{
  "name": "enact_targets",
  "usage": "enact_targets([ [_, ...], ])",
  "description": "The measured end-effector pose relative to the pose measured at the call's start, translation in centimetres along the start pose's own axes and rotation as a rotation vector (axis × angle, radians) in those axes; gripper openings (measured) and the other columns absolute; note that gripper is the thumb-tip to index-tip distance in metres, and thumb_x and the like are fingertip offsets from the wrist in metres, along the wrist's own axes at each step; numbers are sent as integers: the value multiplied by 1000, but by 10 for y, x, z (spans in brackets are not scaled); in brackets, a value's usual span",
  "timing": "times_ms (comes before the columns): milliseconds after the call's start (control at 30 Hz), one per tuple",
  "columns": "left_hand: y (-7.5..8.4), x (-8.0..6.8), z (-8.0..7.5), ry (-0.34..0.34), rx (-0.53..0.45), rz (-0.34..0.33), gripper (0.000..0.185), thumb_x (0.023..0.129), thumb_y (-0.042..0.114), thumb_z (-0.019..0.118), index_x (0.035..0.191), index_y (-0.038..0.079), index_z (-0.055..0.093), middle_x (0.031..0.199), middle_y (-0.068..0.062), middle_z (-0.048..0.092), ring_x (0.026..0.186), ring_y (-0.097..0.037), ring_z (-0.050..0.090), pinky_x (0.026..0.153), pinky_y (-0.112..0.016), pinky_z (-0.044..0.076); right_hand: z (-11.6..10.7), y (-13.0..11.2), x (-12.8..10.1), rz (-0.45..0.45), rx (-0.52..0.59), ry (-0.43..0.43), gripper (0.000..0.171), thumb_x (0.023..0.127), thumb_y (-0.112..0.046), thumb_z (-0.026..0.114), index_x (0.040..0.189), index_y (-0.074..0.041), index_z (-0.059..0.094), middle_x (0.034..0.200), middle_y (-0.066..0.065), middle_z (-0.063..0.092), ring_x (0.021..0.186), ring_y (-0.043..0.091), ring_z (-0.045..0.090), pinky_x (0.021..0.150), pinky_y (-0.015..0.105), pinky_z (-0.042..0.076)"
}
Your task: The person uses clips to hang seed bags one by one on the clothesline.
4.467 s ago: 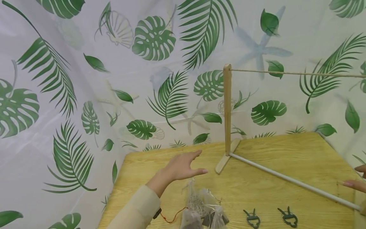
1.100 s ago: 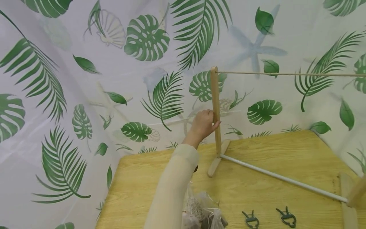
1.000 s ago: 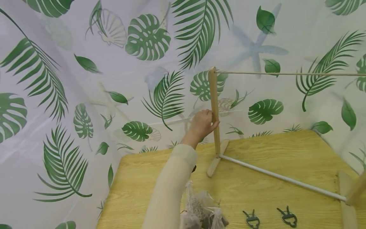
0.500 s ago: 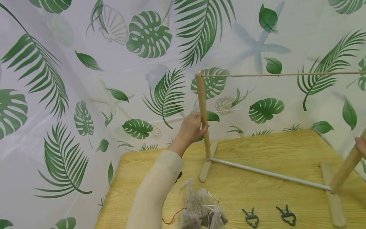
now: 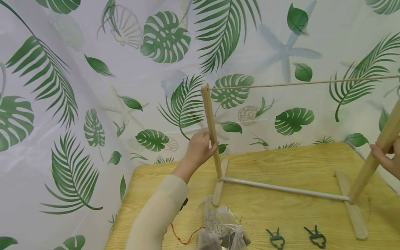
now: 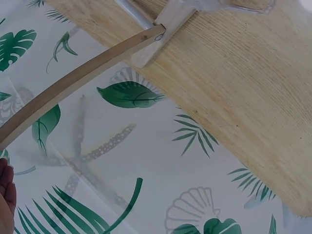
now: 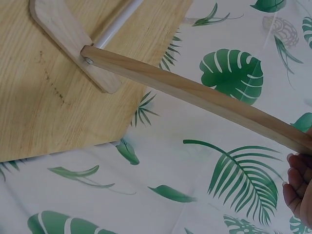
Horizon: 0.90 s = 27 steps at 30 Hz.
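Watching from my station, I log both hands on a wooden frame that stands on the bench.

Left hand: gripping the left post below mid-height, thumb across the near side, fingers wrapped behind. In my left wrist view only some fingertips show, at the picture's edge beside the post.

Right hand: gripping the right post, thumb in front; the head view cuts the hand off at the edge. My right wrist view gives curled fingers at the underside of that post.

Frame: a pale rod joins the two posts low down. Each post has a flat wooden foot, the left foot near the bench's far-left side, the right foot nearer me. I read both posts as tilted outward in the head view. A thin cord runs from the top of the left post out past the right edge; I cannot see the right post's top.

Nearby: see-through bags sit bunched in front of the left foot, a red string beside them. Two dark clips lie apart, right of the bags. A leaf-print sheet hangs behind.
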<state>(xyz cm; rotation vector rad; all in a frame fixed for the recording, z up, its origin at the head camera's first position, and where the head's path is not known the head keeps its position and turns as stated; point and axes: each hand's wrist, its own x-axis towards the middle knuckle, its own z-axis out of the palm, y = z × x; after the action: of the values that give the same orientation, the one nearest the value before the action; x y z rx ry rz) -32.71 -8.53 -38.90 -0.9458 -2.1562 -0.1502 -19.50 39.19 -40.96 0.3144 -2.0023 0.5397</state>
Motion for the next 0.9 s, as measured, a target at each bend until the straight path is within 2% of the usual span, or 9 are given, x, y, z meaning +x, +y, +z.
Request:
enact_targets([
  [67,-1,-3,-4,-13,-8,-12,21,81,22,74,78,6,60,78,-6,63,72,-22,61,65,-32,50,2,-1,3,-63,-64,-10,85,90,-65,35,66,15,49,47,14,43,67,-25,22,40,11,23],
  [167,-2,-7,-8,-28,-28,-32,20,83,21,73,78,5,60,74,-6,63,70,-22,61,64,-33,49,3,-3,6,-66,-73,-59,82,91,-62,33,62,13,49,46,17,45,64,-25,23,37,13,24],
  [233,-4,-10,-11,-28,-36,-45,20,83,20,72,78,5,60,73,-7,62,68,-23,60,64,-33,49,4,-6,9,-64,-115,-102,78,92,-60,32,60,9,49,46,16,45,56,-19,26,35,16,23],
  [333,-7,-17,-15,-15,-34,-60,20,82,19,73,78,5,60,72,-7,61,67,-23,59,64,-34,49,8,-10,13,-105,-199,-137,78,93,-59,28,58,7,47,45,18,46,39,-1,34,33,21,22],
  [433,-11,-25,-19,9,-12,-64,21,80,19,75,76,5,59,71,-7,61,65,-24,59,63,-35,49,14,-15,18,-207,-307,-126,83,95,-61,21,57,9,46,43,21,45,32,17,31,33,24,19],
  [567,-15,-33,-25,35,21,-53,23,77,19,78,75,5,59,71,-7,61,65,-24,60,63,-36,50,20,-20,22,-262,-326,-139,86,97,-58,20,55,12,48,41,20,43,30,17,28,32,25,18],
  [633,-17,-36,-28,39,38,-44,24,78,20,78,75,6,59,71,-7,62,65,-24,60,63,-35,50,22,-21,24,-269,-328,-151,86,97,-58,20,55,12,48,40,17,42,30,16,27,32,24,17],
  [833,-20,-45,-38,70,78,-51,26,76,22,79,73,6,59,68,-7,61,61,-24,59,58,-33,49,27,-30,27,-173,-304,-276,90,95,-63,12,60,11,51,43,10,42,35,14,29,34,25,20],
  [900,-22,-49,-41,81,85,-63,27,75,22,80,72,5,59,67,-7,60,59,-24,58,56,-33,49,30,-34,30,-147,-287,-317,83,97,-59,19,62,9,53,45,9,44,37,16,34,35,28,25],
])
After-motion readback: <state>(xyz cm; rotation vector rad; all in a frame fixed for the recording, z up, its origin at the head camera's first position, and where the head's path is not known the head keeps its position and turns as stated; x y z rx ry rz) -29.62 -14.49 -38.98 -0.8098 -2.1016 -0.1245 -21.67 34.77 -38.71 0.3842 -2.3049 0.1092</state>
